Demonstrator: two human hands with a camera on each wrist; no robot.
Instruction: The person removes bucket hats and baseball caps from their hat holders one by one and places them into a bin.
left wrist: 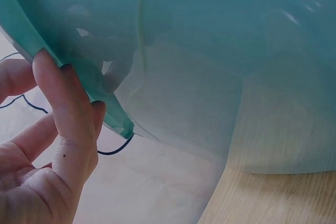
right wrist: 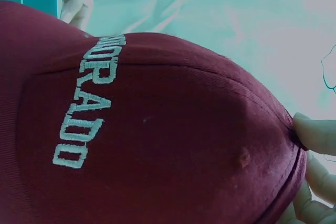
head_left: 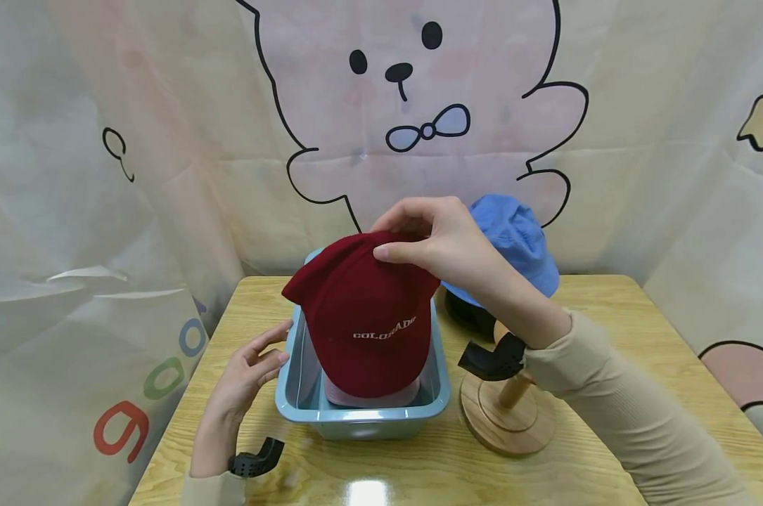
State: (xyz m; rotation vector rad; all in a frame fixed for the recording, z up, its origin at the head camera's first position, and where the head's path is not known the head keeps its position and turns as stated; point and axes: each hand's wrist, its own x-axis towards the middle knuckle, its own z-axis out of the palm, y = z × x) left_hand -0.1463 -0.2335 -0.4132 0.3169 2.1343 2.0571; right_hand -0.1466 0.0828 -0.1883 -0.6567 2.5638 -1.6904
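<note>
A cream sleeve (head_left: 628,414) is filling the lower right corner, nearest the head camera, and it is leading to the right hand (head_left: 441,235). That hand is pinching the red cap (head_left: 368,316) between thumb and fingers, closed on a fold at its top. The cap is hanging or standing upright with its peak downward, its lower part sitting inside the blue basin (head_left: 362,414); whether it is resting on anything there, I cannot tell. A pale pink item (head_left: 371,397), perhaps another cap, is showing beneath the peak.

The left hand (head_left: 248,369) is lying beside the basin's left rim, fingers loosely bent and apart, fingertips touching the edge; it is not wrapping around it, and how hard it is pressing I cannot tell.

The likeliest trouble is coming from that small pinch: all the grip is falling on one fold of cloth, so the cap could be slipping out or swinging and creasing if pulled quickly. If the peak is rubbing on the pink item or the rim, it could be dragging either along, and the left fingertips are offering little to stop the basin sliding on the table (head_left: 546,485).

The right forearm is also crossing in front of the blue cap (head_left: 514,239) and the wooden stand (head_left: 504,422); with the black wrist strap (head_left: 495,358) overlapping them in view, a careless sideways sweep might be knocking the stand over.
</note>
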